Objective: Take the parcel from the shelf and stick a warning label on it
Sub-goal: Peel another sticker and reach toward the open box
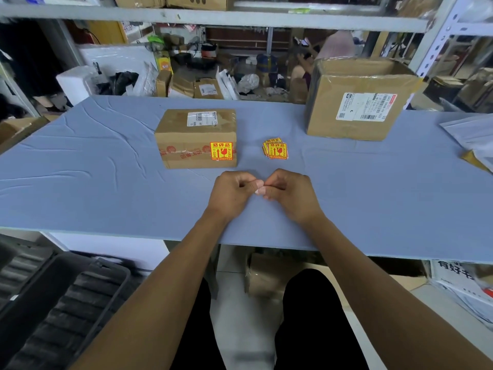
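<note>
A small brown parcel (196,137) lies on the blue table (93,177), with a white shipping label on top and a yellow-and-red warning label (221,150) stuck on its near face at the right. A small stack of the same warning labels (275,148) lies to its right. My left hand (231,194) and my right hand (290,193) rest on the table in front of the parcel, fingertips pinched together on a small pale scrap (260,191), which is mostly hidden by the fingers.
A bigger cardboard box (354,102) with a shipping label stands at the back right. White mailer bags (472,134) lie at the right edge. A grey shelf beam (213,18) runs overhead. Black crates (61,303) stand on the floor at the left.
</note>
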